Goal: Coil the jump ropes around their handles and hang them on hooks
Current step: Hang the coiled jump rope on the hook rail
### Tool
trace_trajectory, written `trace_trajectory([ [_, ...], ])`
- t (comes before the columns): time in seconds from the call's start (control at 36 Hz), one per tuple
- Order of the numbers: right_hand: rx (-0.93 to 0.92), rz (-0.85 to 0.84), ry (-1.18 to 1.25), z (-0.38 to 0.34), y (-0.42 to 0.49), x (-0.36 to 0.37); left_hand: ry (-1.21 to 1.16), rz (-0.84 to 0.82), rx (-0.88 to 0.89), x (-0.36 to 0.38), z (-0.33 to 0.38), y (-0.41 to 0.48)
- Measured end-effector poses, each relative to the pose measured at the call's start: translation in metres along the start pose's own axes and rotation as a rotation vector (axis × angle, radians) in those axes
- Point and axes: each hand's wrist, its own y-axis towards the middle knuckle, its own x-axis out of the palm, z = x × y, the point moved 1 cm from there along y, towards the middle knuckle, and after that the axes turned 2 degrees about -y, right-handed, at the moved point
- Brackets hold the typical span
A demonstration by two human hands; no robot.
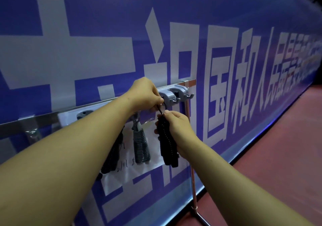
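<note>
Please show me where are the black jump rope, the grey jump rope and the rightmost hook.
black jump rope (167,147): head view, middle of its coiled bundle.
grey jump rope (141,147): head view, middle of its hanging coils.
rightmost hook (191,95): head view, its curved end.

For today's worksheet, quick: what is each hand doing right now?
Left hand: pinches the rope loop by the hook rack.
Right hand: grips the black coiled jump rope.

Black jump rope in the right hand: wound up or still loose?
Wound up: the black jump rope shows tight turns down its length in the right hand; the left hand pinches its top loop. Hooked yet: cannot tell.
</note>
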Motion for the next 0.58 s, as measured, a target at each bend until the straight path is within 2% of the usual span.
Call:
trace_trajectory([
  [0.17,-0.007,0.015,-0.069,0.009,0.020,0.005,-0.016,0.032,-0.045,0.008,-0.016,0.010],
  [0.33,0.010,0.011,-0.134,0.014,0.023,-0.004,0.003,-0.041,-0.055,0.008,-0.018,0.012],
  [0.44,0.028,0.019,-0.245,0.015,0.021,-0.011,0.018,0.030,-0.044,0.003,-0.014,0.004],
  [0.58,0.048,0.071,-0.284,0.005,0.003,-0.019,-0.093,0.051,-0.036,-0.001,-0.008,-0.018],
])
